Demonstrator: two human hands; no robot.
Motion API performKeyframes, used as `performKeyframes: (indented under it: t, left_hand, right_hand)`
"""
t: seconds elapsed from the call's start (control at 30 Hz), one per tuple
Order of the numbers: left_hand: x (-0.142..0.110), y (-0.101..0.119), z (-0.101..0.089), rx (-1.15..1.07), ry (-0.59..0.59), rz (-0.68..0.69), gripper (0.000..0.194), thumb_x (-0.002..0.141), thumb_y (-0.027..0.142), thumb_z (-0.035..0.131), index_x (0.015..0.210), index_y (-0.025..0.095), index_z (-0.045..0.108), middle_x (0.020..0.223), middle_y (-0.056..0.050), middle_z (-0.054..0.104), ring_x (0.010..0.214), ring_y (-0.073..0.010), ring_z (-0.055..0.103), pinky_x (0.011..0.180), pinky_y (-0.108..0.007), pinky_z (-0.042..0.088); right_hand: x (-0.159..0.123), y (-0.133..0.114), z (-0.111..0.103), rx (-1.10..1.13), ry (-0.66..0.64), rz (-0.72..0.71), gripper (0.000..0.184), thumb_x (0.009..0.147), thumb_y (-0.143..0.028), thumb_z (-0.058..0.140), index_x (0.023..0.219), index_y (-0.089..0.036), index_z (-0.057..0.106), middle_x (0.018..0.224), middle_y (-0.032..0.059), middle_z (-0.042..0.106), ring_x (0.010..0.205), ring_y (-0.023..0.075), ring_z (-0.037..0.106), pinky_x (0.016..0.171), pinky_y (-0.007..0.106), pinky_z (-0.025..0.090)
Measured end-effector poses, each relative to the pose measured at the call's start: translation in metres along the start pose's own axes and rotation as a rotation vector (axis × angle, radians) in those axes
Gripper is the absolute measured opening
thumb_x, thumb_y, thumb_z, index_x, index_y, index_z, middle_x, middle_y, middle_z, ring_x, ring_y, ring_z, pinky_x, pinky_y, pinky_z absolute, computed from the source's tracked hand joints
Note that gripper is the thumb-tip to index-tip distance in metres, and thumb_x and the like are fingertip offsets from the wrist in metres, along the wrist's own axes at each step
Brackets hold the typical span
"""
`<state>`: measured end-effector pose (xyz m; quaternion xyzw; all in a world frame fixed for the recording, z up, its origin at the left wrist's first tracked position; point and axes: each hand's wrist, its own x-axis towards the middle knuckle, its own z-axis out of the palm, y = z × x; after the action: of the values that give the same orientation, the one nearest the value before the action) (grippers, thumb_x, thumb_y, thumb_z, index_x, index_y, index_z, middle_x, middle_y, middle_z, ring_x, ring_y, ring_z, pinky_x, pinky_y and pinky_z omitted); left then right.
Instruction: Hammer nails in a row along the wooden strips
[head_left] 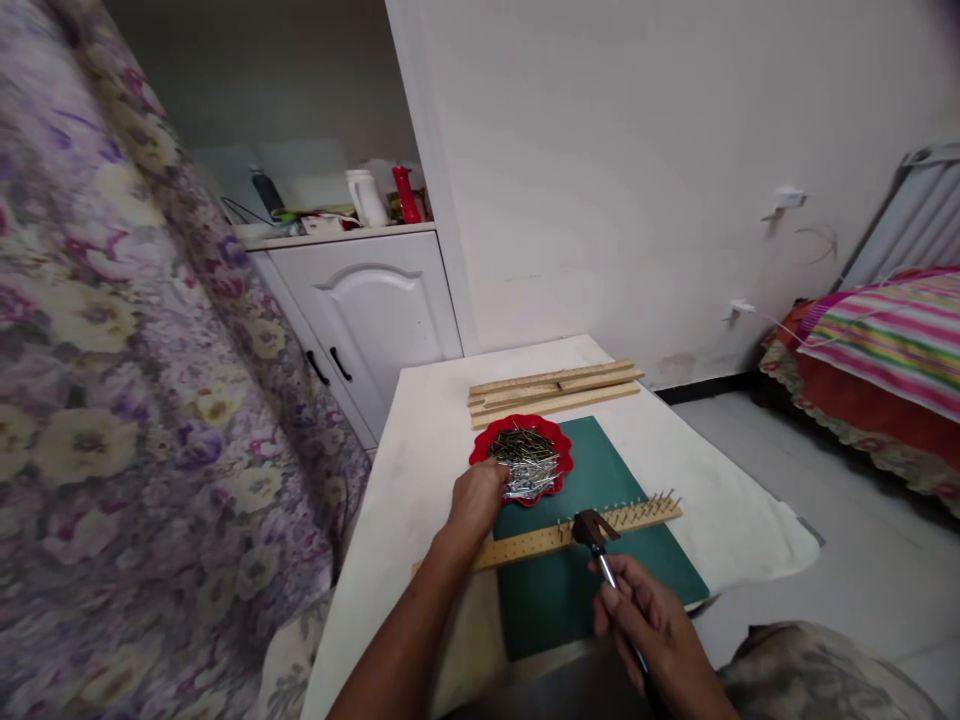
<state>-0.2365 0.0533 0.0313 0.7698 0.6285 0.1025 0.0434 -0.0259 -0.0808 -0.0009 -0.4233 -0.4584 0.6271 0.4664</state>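
At lower right of the frame, a claw hammer (591, 528) is gripped by the right hand (651, 622), its head over the wooden strip (525, 546) laid across the green board (555, 610). At centre, loose nails (531, 460) in the red scalloped dish (480, 446) are reached by the left hand (480, 494); whether one is pinched cannot be told.
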Motion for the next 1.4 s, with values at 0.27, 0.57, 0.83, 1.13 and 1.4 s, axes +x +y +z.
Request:
performKeyframes:
  t: [0.27,0.57,0.83,1.13,1.4]
  left_hand:
    - [0.009,0.000,0.000,0.069,-0.070,0.058,0.018,0.079,0.018,0.047,0.077,0.019,0.065,0.084,-0.004,0.063,0.076,-0.0184,0.056,0.063,-0.026,0.034]
    - [-0.006,0.001,-0.005,-0.111,0.029,0.089,0.020,0.085,0.022,0.043,0.086,0.021,0.062,0.091,-0.003,0.062,0.085,-0.0162,0.055,0.071,-0.024,0.038]
    - [-0.035,0.024,0.014,-0.997,0.123,0.021,0.014,0.081,0.029,0.053,0.082,0.017,0.059,0.073,-0.001,0.061,0.067,-0.0126,0.055,0.063,-0.023,0.043]
    - [-0.074,0.077,0.022,-1.849,-0.102,-0.264,0.023,0.068,0.025,0.068,0.079,0.015,0.051,0.066,0.002,0.059,0.053,-0.0081,0.055,0.051,-0.019,0.042]
    - [-0.091,0.082,0.038,-1.890,-0.213,-0.166,0.021,0.068,0.023,0.069,0.073,0.015,0.050,0.071,-0.001,0.062,0.053,-0.0081,0.054,0.051,-0.020,0.041]
  right_hand:
    - [-0.001,-0.001,0.003,0.003,0.028,-0.006,0.041,0.080,-0.055,0.055,0.098,-0.020,0.044,0.060,-0.0057,0.057,0.027,0.0017,0.032,0.029,0.014,0.017]
    - [0.000,0.000,0.002,-0.006,-0.007,-0.036,0.037,0.084,-0.052,0.051,0.099,-0.020,0.042,0.061,-0.0058,0.057,0.028,0.0008,0.032,0.029,0.014,0.018]
    - [-0.001,-0.009,0.003,0.015,0.036,-0.061,0.036,0.083,-0.050,0.053,0.097,-0.019,0.045,0.061,-0.0049,0.057,0.029,0.0006,0.032,0.030,0.013,0.019]
    - [0.001,-0.007,0.004,0.023,0.143,-0.108,0.031,0.081,-0.043,0.061,0.097,-0.020,0.048,0.063,-0.0063,0.056,0.031,-0.0005,0.030,0.030,0.011,0.023]
    - [0.001,-0.008,0.001,0.099,0.128,-0.092,0.037,0.076,-0.045,0.064,0.096,-0.020,0.047,0.056,-0.0085,0.053,0.028,0.0003,0.027,0.029,0.013,0.020]
